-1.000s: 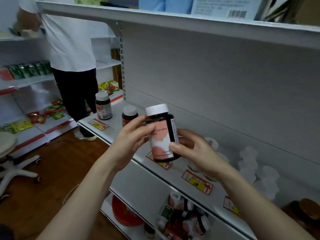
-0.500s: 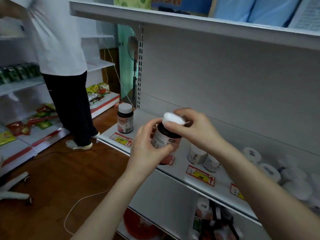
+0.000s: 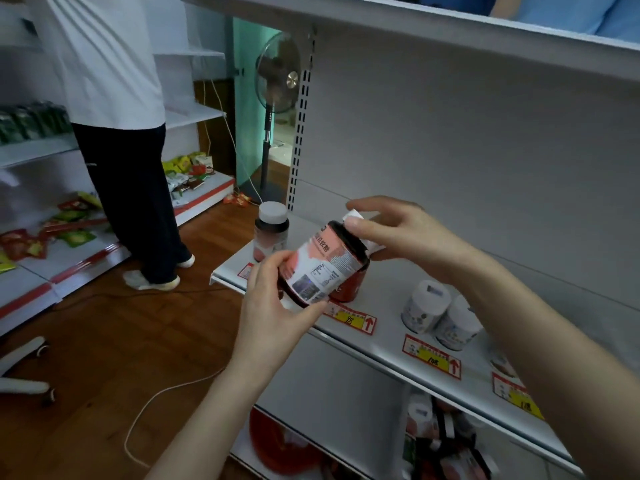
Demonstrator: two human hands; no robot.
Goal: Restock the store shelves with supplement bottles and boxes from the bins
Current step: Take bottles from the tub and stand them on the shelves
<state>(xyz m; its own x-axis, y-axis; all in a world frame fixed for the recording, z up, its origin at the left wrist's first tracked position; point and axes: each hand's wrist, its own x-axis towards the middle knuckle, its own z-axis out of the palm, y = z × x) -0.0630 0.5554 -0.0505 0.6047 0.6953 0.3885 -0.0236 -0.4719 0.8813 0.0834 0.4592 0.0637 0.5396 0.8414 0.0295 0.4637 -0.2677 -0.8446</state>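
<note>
Head view: a tilted bottle held in both hands above the shelf front.
The left hand (image 3: 273, 306) cups the base of the dark plastic supplement bottle with a pink-and-white label (image 3: 323, 268) while the right hand (image 3: 398, 233) pinches its cap end, likely to stand it upright. It hangs over the white metal shelf (image 3: 384, 296), near a matching white-capped bottle (image 3: 272, 230) standing at the shelf's end, probably its row.
</note>
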